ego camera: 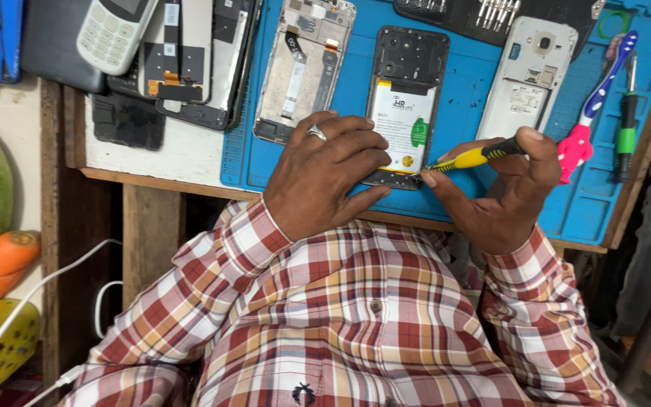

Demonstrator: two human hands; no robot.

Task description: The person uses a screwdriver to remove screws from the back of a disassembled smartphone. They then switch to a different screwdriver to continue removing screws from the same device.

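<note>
An opened black phone (406, 83) with a white battery showing lies on a blue work mat (476, 90). My left hand (325, 169), with a ring on one finger, presses down on the phone's lower end and covers part of it. My right hand (502, 188) grips a yellow and black screwdriver (472, 157). Its tip touches the phone's lower right corner.
A second stripped phone frame (303, 64) and a white opened phone (529, 71) lie on the mat. A pink and blue toothbrush (593, 105) and a green tool (627, 124) lie at right. A keypad phone (114, 30) and screen parts sit at left.
</note>
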